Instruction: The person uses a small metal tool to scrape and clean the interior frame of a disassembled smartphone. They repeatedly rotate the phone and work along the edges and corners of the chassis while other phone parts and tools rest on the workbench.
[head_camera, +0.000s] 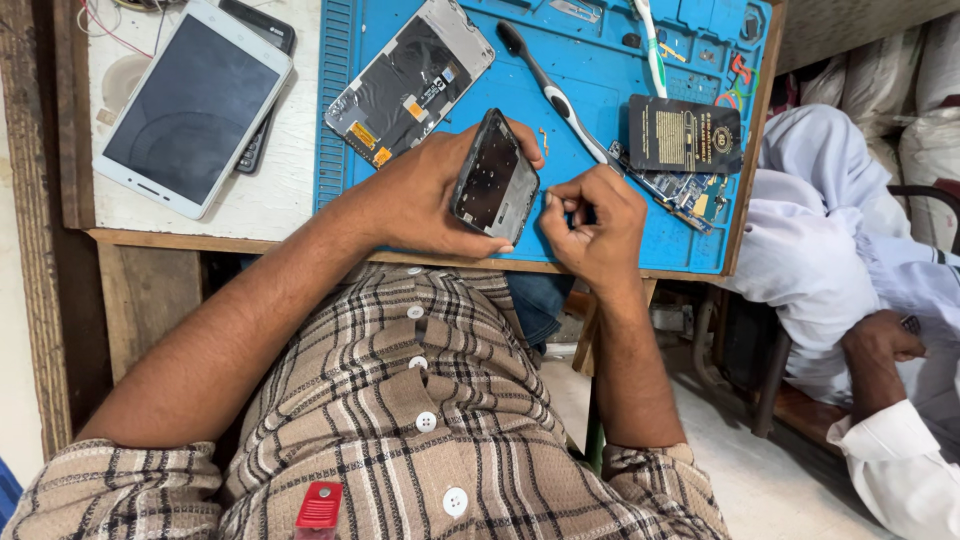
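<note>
Left hand (425, 195) wrapped round a phone frame (494, 178) at frame centre, tilted; right hand (595, 222) curled shut just beside its edge — pinching something too small to tell. Behind: blue mat (590, 80), toothbrush (555, 95), tablet (190, 105) upper left.

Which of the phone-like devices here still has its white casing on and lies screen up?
The white tablet at the far left on the white board, lying intact; the opened phone on the blue mat shows its bare insides.

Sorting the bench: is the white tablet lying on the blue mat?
No, the white tablet lies on the pale surface left of the blue mat.
</note>
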